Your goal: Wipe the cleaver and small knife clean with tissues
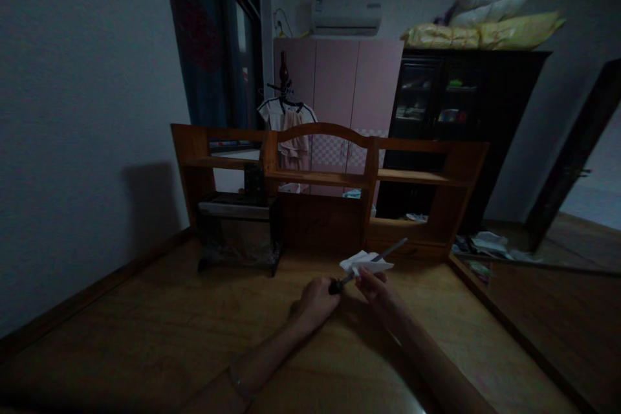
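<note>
My left hand [317,301] is closed round the dark handle of a thin metal tool [388,251], maybe a knife or a screwdriver. Its shaft points up and to the right. My right hand [376,284] pinches a crumpled white tissue [365,262] wrapped around the shaft, just beyond the handle. Both hands hover over the wooden desk [169,330], close in front of the shelf unit.
A wooden shelf hutch [325,176] stands at the back of the desk, with a dark rack [237,233] at its left. Behind it are a pink wardrobe [339,84], a dark cabinet [460,110] and hanging clothes [286,123]. The room is dim.
</note>
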A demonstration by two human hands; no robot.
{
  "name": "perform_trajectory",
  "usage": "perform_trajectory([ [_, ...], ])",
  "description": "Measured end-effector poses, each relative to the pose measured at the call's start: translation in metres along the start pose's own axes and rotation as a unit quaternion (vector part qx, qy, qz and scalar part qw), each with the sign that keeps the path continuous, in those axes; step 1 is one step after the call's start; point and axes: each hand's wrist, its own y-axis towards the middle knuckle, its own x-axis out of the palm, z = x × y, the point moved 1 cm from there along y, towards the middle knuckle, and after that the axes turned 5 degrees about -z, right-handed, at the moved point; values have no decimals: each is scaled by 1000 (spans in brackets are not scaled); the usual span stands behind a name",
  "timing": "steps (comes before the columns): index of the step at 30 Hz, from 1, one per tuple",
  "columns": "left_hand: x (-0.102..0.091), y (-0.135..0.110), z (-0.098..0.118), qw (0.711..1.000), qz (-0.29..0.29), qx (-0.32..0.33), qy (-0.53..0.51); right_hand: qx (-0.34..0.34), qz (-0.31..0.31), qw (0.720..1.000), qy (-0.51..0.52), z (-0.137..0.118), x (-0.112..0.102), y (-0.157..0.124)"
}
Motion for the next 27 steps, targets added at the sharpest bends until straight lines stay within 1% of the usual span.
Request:
perform_trajectory([
  [2,-1,-1,2,1000,-5,-7,-7,-10,21,1000,2,-3,0,0],
  [5,-5,-5,6,1000,-8,-18,-8,-6,15,1000,-13,-4,2,-2],
  [11,-10,-10,11,999,-21,-37,-12,31,-30,996,-79,8,7,-5],
  [16,-7,-8,8,999,-23,-31,-10,34,-54,995,-82,12,9,-7],
  [19,-5,-6,7,999,-20,-24,-21,27,-44,996,-67,11,9,-6],
  [23,-5,-7,8,999,-19,-23,-33,17,-39,997,-71,9,7,-5],
  [27,-6,-8,8,1000,-8,-17,-22,10,-29,998,-63,8,5,-3],
])
